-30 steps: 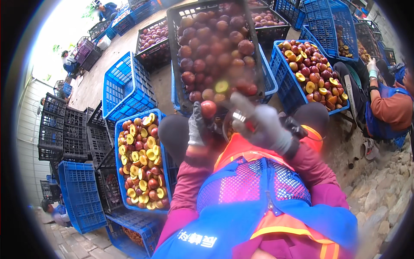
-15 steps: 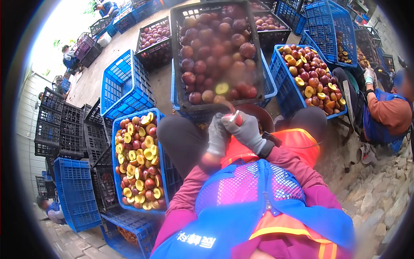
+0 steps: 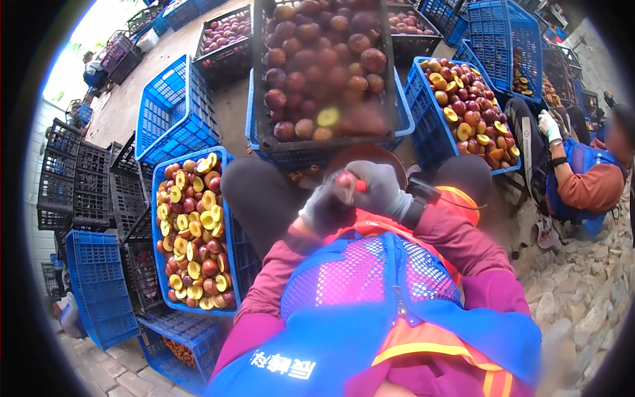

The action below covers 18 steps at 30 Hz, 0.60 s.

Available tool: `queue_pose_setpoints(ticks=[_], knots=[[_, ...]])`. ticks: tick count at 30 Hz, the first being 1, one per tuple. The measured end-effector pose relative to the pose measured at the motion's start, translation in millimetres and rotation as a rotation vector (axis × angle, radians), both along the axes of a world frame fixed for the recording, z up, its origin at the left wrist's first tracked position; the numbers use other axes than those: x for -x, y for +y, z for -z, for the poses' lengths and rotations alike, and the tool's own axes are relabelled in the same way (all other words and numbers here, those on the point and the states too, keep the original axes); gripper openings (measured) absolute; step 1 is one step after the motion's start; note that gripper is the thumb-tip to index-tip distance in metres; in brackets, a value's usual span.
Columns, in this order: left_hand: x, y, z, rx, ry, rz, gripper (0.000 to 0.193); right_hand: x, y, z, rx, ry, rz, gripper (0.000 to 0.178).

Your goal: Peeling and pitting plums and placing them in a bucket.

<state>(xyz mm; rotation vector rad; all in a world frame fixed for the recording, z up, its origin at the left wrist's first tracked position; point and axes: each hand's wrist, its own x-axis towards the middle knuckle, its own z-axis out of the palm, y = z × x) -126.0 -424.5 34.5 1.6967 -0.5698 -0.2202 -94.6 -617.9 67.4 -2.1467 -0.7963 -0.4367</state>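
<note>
In front of my lap my two gloved hands meet. My left hand point(image 3: 329, 206) is closed around a reddish plum point(image 3: 344, 178), partly hidden by the fingers. My right hand point(image 3: 385, 187), in a grey glove, grips a small knife with a red handle point(image 3: 360, 186); its blade is blurred against the plum. Just beyond the hands stands a black crate point(image 3: 324, 147) of whole plums, with one cut yellow half point(image 3: 327, 117) near its front edge. At my left knee, a blue crate point(image 3: 159, 228) holds pitted and halved plums.
Beneath the hands, a brown round bowl point(image 3: 370, 153) is partly hidden. Another blue crate point(image 3: 430, 135) of cut plums stands right, beside a seated co-worker point(image 3: 585, 178). An empty blue crate point(image 3: 175, 109) and stacked black crates point(image 3: 79, 172) stand left. Loose stones point(image 3: 582, 278) lie at right.
The view has shifted, so the scene sits slightly further left and up. My hands have turned, and a plum now shows between them beside the red handle. The co-worker's gloved hand has moved.
</note>
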Motion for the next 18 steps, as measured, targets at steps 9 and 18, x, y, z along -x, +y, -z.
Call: queue_pose_setpoints(ticks=[9, 18], knots=[[-12, 51, -9, 0.323, 0.294, -0.207, 0.023, -51, -20, 21, -0.524, 0.813, 0.101, 0.052], [18, 278, -58, -0.785, 0.132, -1.146, 0.065, -131, -61, -10, -0.512, 0.879, 0.350, 0.051]])
